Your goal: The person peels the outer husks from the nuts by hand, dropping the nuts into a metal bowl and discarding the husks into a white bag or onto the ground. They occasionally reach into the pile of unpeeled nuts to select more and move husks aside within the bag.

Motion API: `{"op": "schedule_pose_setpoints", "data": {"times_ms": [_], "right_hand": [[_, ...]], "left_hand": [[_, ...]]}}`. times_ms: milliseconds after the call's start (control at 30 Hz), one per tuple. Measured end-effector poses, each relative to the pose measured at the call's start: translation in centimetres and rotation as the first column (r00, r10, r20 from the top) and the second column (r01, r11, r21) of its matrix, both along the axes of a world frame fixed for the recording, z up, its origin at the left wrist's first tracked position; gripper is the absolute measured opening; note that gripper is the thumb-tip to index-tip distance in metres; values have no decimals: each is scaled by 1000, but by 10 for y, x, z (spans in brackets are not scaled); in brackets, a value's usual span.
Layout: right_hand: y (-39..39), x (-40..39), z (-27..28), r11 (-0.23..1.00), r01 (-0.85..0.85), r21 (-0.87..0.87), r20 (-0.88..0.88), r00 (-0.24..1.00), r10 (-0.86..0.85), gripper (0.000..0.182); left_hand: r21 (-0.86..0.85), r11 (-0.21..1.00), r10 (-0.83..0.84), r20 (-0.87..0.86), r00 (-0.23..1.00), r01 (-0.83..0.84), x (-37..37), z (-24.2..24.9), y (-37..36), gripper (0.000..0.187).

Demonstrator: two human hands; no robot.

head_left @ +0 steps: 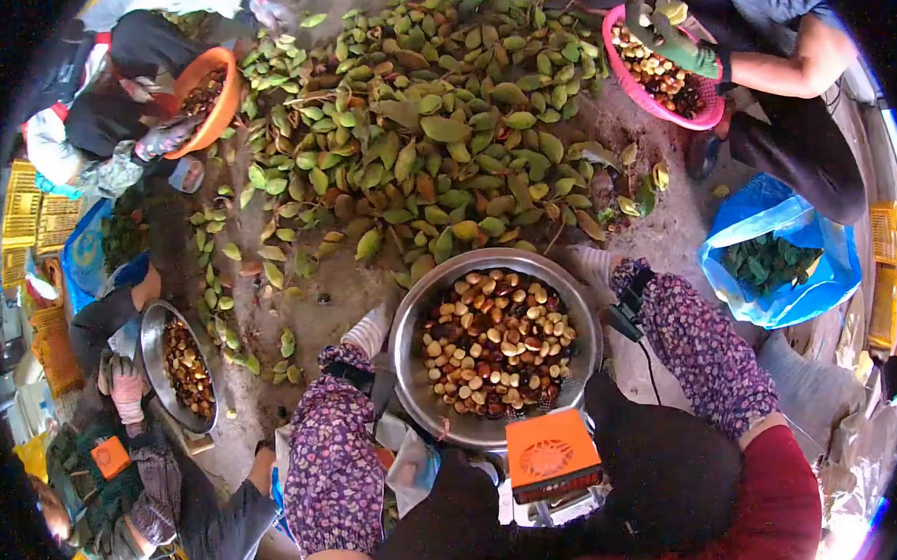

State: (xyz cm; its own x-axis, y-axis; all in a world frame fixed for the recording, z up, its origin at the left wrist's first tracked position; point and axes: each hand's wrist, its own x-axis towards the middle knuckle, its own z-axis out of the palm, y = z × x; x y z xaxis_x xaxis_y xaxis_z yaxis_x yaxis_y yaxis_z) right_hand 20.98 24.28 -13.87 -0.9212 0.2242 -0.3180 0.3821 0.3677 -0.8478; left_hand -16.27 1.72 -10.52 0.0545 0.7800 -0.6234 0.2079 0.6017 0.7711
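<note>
A wide metal bowl full of brown and cream round nuts stands in front of me. My left hand, in a pale striped glove, is at the bowl's left rim. On the far right of the rim is my right hand, in a similar glove. Both hands appear closed on the bowl's edge, though their fingertips are partly hidden. Flowered purple sleeves cover both forearms. Just beyond the bowl lies a large heap of green and brownish pods.
An orange-topped device is by my lap. Co-workers sit around with an orange basin, a pink basket and a smaller metal bowl, all holding nuts. A blue bag with leaves stands at right. Yellow crates line the left.
</note>
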Motion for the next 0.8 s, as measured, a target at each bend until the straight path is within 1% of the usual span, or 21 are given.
{"op": "schedule_pose_setpoints", "data": {"times_ms": [33, 67, 100, 133, 167, 200, 233, 267, 333, 433, 467, 500, 533, 567, 600, 633, 667, 700, 733, 767, 800], "right_hand": [[-14, -19, 35, 996, 46, -74, -112, 992, -54, 51], [-21, -30, 21, 995, 51, -82, -101, 993, -59, 51], [-27, -38, -2, 911, 235, -338, -123, 949, -290, 41], [-31, -44, -23, 732, 375, -568, -85, 858, -506, 33], [-35, -43, -40, 476, 456, -752, 10, 729, -684, 32], [-34, -43, -44, 466, 461, -755, 22, 728, -685, 32], [-28, -45, -43, 431, 470, -770, 123, 773, -623, 31], [-17, -50, -41, 401, 477, -783, 214, 810, -546, 31], [-3, -56, -27, 340, 496, -799, 371, 852, -370, 31], [-12, -116, 70, 270, 386, -882, 280, 891, -357, 36], [-5, -114, 31, 216, 395, -893, 308, 886, -347, 36], [4, -129, 31, 216, 393, -894, 306, 887, -347, 36], [8, -150, 35, 754, 114, -647, 65, 993, -94, 35], [9, -164, 42, 955, -259, -147, -5, 965, 261, 34], [9, -167, 36, 955, -257, -146, -7, 966, 258, 34], [8, -172, 29, 953, -256, -161, -97, 965, 243, 35], [8, -175, 22, 950, -258, -175, -184, 957, 226, 36], [4, -172, 44, 951, -260, -169, -183, 956, 229, 36], [-3, -163, 88, 648, 139, -749, 77, 989, -124, 37], [-8, -154, 112, -23, 496, -868, 489, 844, -221, 40], [-5, -143, 99, -22, 503, -864, 496, 843, -208, 40]], "left_hand": [[9, 994, -105, -151, 983, 108, 9, 51, 16, 30], [48, 987, -145, -121, 982, 152, -5, 4, 8, 30], [43, 987, -150, -109, 983, 155, -7, -3, 9, 30], [23, 975, -210, -232, 950, 221, -8, -8, 9, 28], [-7, 959, -269, -350, 897, 284, -10, -12, 9, 28], [-82, 945, -321, -410, 853, 317, -19, -43, 3, 38], [-95, 944, -327, -402, 855, 317, -19, -43, -4, 38], [-249, 941, -320, -434, 842, 230, -20, -36, -10, 42], [-517, 855, -328, -498, 803, 29, -22, -21, -20, 52], [-464, 884, -273, -397, 876, 66, -10, -11, -25, 49], [-388, 921, -190, -490, 851, -18, -4, -12, -29, 46], [-389, 921, -190, -492, 850, -19, -5, -26, -34, 46], [-318, 948, -163, -499, 851, -5, -6, -45, -41, 43], [-245, 970, -136, -503, 853, 10, -9, -60, -51, 41], [-305, 952, -184, -528, 829, 17, -8, -57, -50, 39], [-336, 941, -143, -496, 856, -38, -6, -49, -47, 40], [-221, 972, -33, -457, 889, -77, -10, -71, -60, 40], [-104, 986, 76, -401, 913, -128, -14, -97, -74, 40], [-168, 973, 60, -477, 877, -158, 4, -18, -39, 40], [-169, 970, 74, -473, 878, -173, 2, -27, -40, 40], [-97, 952, 248, -312, 917, -290, -1, -42, -46, 40]]}}
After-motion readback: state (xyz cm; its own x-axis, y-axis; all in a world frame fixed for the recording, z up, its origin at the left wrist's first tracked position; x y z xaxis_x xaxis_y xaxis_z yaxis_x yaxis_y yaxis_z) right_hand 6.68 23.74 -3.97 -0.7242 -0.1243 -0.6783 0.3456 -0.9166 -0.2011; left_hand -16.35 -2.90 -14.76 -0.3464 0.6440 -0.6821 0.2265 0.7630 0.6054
